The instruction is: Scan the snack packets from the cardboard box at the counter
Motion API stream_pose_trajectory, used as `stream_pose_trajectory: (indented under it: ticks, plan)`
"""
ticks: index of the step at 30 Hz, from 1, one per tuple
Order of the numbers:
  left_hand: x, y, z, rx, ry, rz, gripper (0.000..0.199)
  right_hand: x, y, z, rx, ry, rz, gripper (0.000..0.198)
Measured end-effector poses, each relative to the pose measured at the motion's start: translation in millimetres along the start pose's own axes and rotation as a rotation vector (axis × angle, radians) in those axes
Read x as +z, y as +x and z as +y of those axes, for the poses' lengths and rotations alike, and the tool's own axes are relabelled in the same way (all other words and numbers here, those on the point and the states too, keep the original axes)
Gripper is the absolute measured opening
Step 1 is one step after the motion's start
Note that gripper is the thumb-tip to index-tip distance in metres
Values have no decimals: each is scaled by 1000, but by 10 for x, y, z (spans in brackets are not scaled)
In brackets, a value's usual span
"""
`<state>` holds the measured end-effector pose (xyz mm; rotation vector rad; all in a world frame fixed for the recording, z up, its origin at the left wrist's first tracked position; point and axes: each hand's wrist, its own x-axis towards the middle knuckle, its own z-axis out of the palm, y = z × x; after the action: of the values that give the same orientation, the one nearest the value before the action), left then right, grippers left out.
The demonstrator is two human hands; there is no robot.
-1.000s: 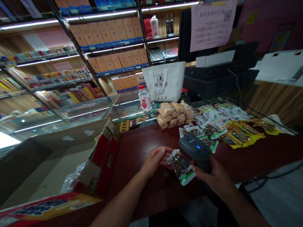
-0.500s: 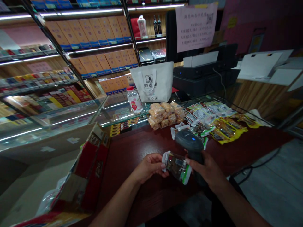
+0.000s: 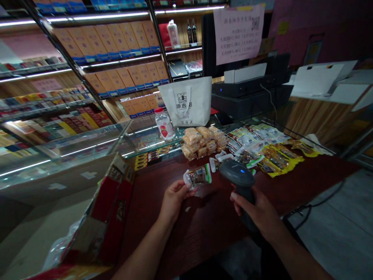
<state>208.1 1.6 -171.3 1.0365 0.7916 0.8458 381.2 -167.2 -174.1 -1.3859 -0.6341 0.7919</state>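
Between the thumb and fingers of my left hand is the white end of a small clear snack packet with dark contents and a green edge. The packet is held just above the dark red tabletop. My right hand is wrapped round the handle of a dark grey barcode scanner, whose head shows a blue light and points toward the packet side. Behind the scanner lie similar snack packets, partly covered by it. Yellow-edged snack packets are spread to their right.
An open cardboard box stands at the left. Toward the back are wrapped pastries, a strawberry-print bottle, a white tote bag and silvery packets. A monitor with a paper notice stands behind the counter.
My left hand has carried the packet left and away from me, apart from my right hand. My right thumb no longer touches the packet; the scanner has shifted slightly right.
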Motion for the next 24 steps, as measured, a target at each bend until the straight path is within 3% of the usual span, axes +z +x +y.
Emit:
stream_pose_trajectory:
  ticks: [9,24]
  plan:
    - [-53,40,-11,84,36,42,40,126,-230,-7,-5,-45,-206,37]
    - [-36,25,2,120,76,16,33,138,-283,-56,-26,-46,-218,41]
